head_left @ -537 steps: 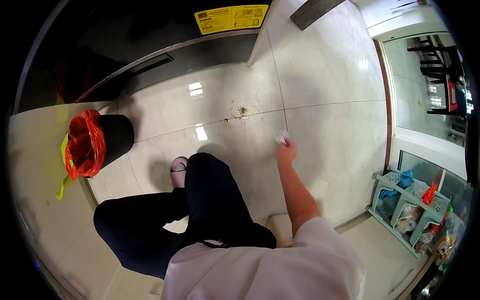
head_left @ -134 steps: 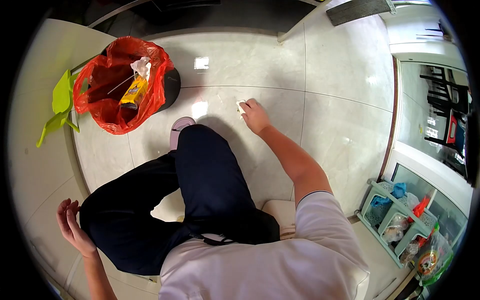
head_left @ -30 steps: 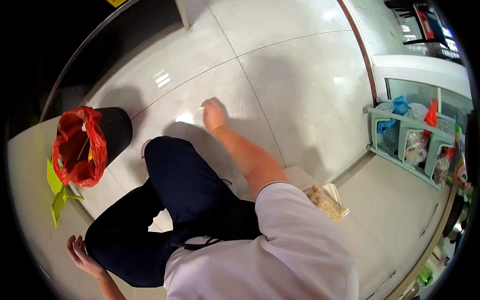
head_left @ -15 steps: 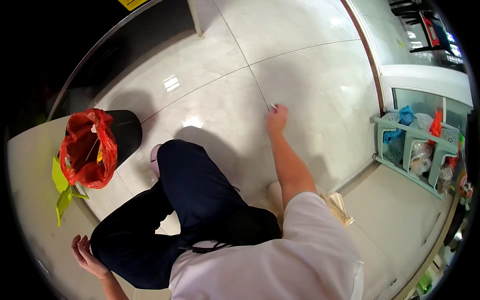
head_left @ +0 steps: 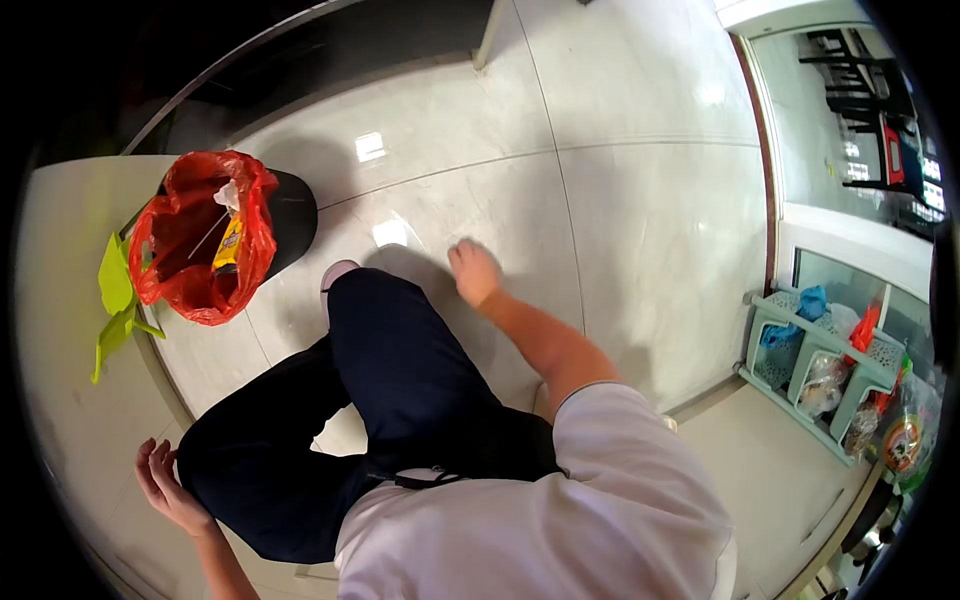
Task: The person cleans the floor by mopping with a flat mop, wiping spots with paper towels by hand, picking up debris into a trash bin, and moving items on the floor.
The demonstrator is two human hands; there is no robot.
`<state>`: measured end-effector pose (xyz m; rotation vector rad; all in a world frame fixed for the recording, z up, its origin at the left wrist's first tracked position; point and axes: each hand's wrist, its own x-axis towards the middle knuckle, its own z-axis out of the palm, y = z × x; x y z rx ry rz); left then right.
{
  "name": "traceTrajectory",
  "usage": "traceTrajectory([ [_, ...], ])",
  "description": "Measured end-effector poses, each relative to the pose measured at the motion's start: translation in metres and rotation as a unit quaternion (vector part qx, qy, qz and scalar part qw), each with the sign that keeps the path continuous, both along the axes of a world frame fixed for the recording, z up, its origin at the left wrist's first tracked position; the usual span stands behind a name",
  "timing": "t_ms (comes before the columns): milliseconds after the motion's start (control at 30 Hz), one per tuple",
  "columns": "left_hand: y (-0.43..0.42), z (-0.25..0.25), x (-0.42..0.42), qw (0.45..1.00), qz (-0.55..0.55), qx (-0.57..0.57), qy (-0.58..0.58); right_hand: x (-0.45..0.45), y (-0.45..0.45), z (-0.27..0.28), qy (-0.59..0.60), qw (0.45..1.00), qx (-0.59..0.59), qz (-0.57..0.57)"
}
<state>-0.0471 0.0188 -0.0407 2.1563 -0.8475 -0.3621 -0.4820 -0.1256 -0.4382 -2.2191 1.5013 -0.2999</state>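
My right hand (head_left: 475, 272) hangs over the tiled floor, in front of my bent knee. Its fingers are curled closed and a little blurred; whatever they may hold is hidden. Left of it stands a dark bin (head_left: 293, 222) lined with a red plastic bag (head_left: 160, 222). Inside the bag lie a crumpled white scrap (head_left: 228, 196), a yellow wrapper (head_left: 229, 243) and a thin pale stick. My left hand (head_left: 172, 490) rests against the outside of my other knee, fingers loosely extended, holding nothing.
A bright green plastic piece (head_left: 116, 280) sits beside the bin, against a pale cabinet. At the right, a pale green rack (head_left: 800, 362) holds several plastic bags by a glass door. Black chairs (head_left: 865, 100) show beyond the doorway. A pale post (head_left: 488, 38) meets the floor ahead.
My right hand has moved left toward the bin. The small white thing at its fingertips is no longer visible. The view has shifted; my left hand still rests by the knee.
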Motion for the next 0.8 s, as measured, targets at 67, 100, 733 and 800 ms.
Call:
traceTrajectory([
  [67,-0.001,0.002,-0.004,1.0,-0.021,-0.009,-0.006,0.007,0.031,-0.013,-0.044,0.997,0.059,0.0],
  [100,-0.003,0.003,-0.006,1.0,-0.012,-0.017,-0.008,0.011,0.032,-0.016,-0.088,0.988,0.124,-0.005],
  [733,-0.066,0.015,-0.055,0.981,-0.131,-0.14,-0.017,0.245,-0.12,0.333,-0.493,0.855,-0.043,0.159],
  [800,-0.071,0.014,-0.055,0.98,-0.142,-0.139,-0.025,0.256,-0.122,0.29,-0.235,0.949,-0.144,0.151],
])
